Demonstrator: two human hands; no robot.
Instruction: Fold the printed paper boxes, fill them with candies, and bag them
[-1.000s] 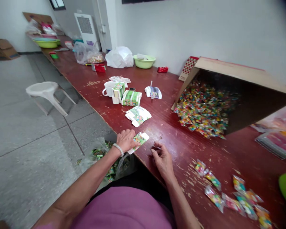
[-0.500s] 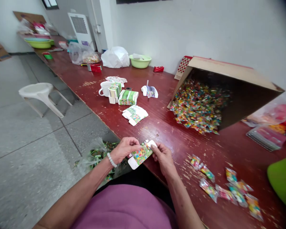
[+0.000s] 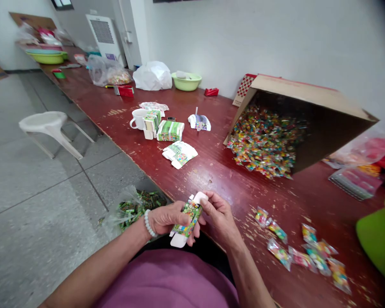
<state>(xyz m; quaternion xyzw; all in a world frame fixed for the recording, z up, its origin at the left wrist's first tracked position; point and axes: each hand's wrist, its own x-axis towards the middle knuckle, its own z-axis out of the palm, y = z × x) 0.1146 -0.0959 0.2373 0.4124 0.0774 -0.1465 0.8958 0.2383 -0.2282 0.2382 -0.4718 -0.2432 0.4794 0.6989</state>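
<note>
A small printed green candy box point(image 3: 186, 222) with white end flaps is held over the table's front edge. My left hand point(image 3: 170, 219), with a beaded bracelet at the wrist, wraps round its lower part, thumb on the printed face. At the upper end, my right hand point(image 3: 217, 210) pinches the white flap between thumb and fingers. Both end flaps stick out. Flat unfolded boxes point(image 3: 180, 154) lie ahead on the table, near a stack of green boxes point(image 3: 170, 131) and a white mug point(image 3: 137, 119). Several wrapped candy packets point(image 3: 309, 252) lie to the right.
A cardboard carton point(image 3: 317, 98) on its side spills many wrapped candies point(image 3: 263, 141) onto the red table point(image 3: 218, 171). A green container point(image 3: 380, 239) stands at the right edge. Below the table's edge is a plastic bag of green packets point(image 3: 136, 207); a white stool point(image 3: 48, 124) stands left.
The box has moved slightly down and left and is turned steeper. My left hand has shifted from its side to a grip round it, fingers now showing beneath.
</note>
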